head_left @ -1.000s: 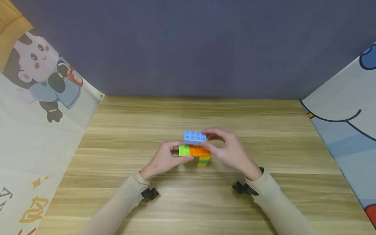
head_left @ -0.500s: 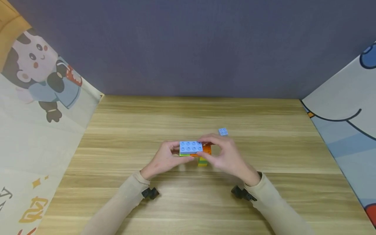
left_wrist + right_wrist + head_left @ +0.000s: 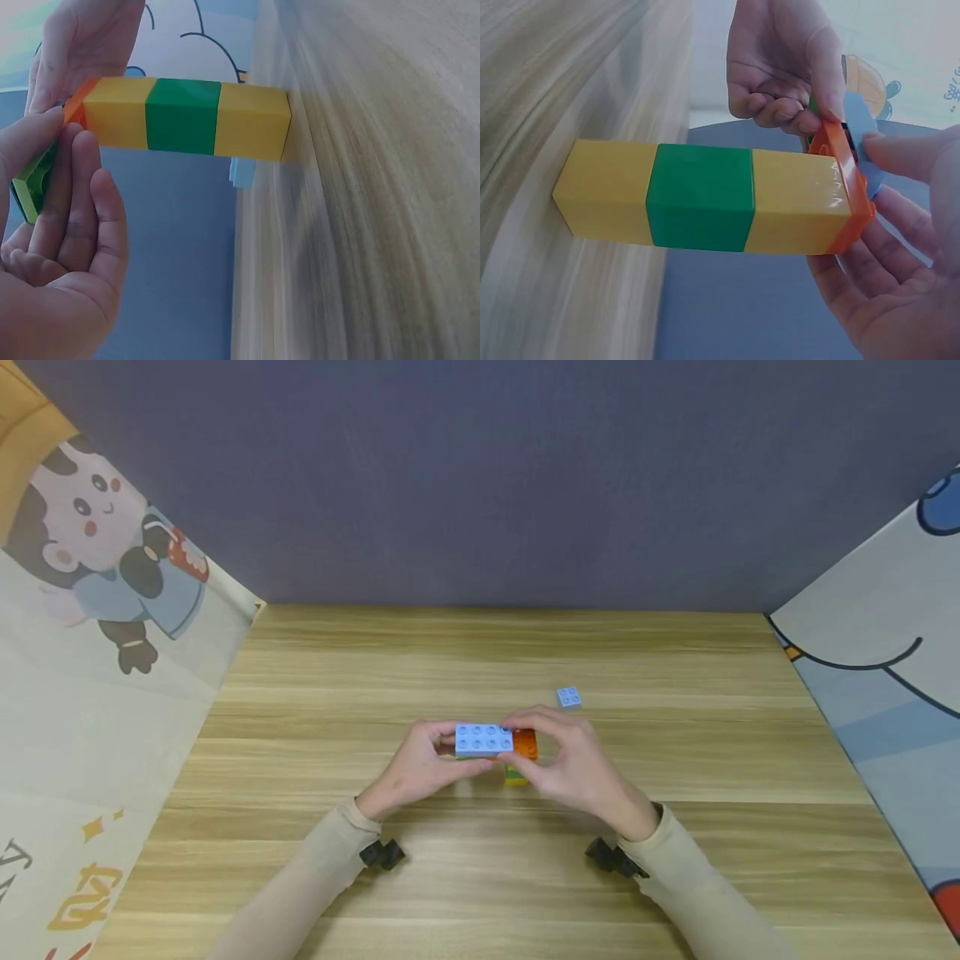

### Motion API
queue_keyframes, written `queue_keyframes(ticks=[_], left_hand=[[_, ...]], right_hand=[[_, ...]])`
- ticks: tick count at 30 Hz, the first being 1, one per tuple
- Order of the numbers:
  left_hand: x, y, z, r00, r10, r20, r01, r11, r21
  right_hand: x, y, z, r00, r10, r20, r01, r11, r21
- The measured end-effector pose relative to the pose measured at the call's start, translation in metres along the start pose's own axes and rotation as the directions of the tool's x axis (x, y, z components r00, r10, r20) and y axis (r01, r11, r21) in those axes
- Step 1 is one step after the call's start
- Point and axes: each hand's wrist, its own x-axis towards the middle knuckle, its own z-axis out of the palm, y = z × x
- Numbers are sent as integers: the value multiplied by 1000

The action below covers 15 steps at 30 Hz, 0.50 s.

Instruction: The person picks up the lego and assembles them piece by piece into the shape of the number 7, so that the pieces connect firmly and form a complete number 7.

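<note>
A tower of a yellow, a green [image 3: 701,196] and another yellow brick [image 3: 251,120] stands upright on the table. Across its top sits an orange brick [image 3: 525,743], jutting out to the left, with a light green brick [image 3: 34,184] at its left end. My left hand [image 3: 420,768] pinches the light green brick, thumb on the near side reaching along to the orange one. My right hand [image 3: 573,764] pinches the right end of a blue eight-stud brick [image 3: 483,739], which lies close over the light green brick and part of the orange one, covering them from above.
A small blue four-stud brick [image 3: 569,697] lies on the wooden table [image 3: 337,677] behind the right hand. A dark blue panel [image 3: 480,485] rises along the table's back edge, and printed panels flank both sides. Dark wrist cameras sit at both cuffs.
The right hand has brought the blue eight-stud brick toward me and down, slightly left, over the light green and orange bricks. The small blue brick has come into view. The left hand stays put.
</note>
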Motion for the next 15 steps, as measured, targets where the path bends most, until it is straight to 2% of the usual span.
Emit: queue_keyframes(ticks=[7,15], left_hand=[[0,1,1,1000,-6,6,6,999,-43],[1,1,2,1000,0,12,1,999,-52]], right_hand=[[2,-1,-1,1000,-28,11,28,1000,-2],[0,-2,0,999,-34,19,35,999,-35]])
